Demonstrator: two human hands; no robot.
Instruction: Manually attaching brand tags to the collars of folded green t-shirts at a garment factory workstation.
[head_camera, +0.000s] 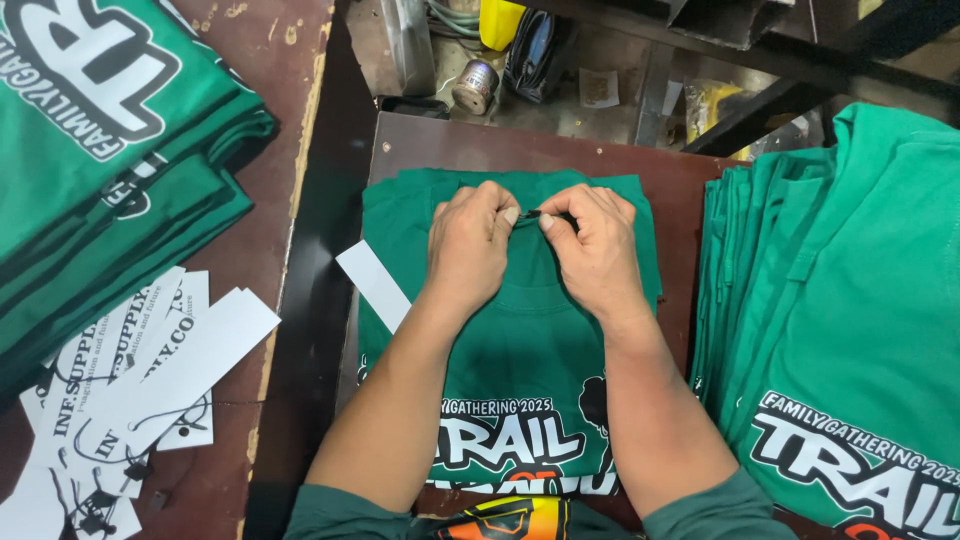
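A folded green T-shirt (520, 350) with a white and black print lies on a small brown table (450, 145) in front of me. Both hands rest at its collar. My left hand (470, 245) and my right hand (592, 250) pinch a small dark fastener (532, 216) between thumbs and forefingers, right at the neckline. A white paper tag (373, 285) lies at the shirt's left edge, partly under my left forearm.
A stack of folded green shirts (100, 150) sits on the left table, with several white paper tags (130, 370) on strings below it. Another pile of green shirts (840, 300) fills the right. A metal can (475, 87) and clutter lie beyond the table.
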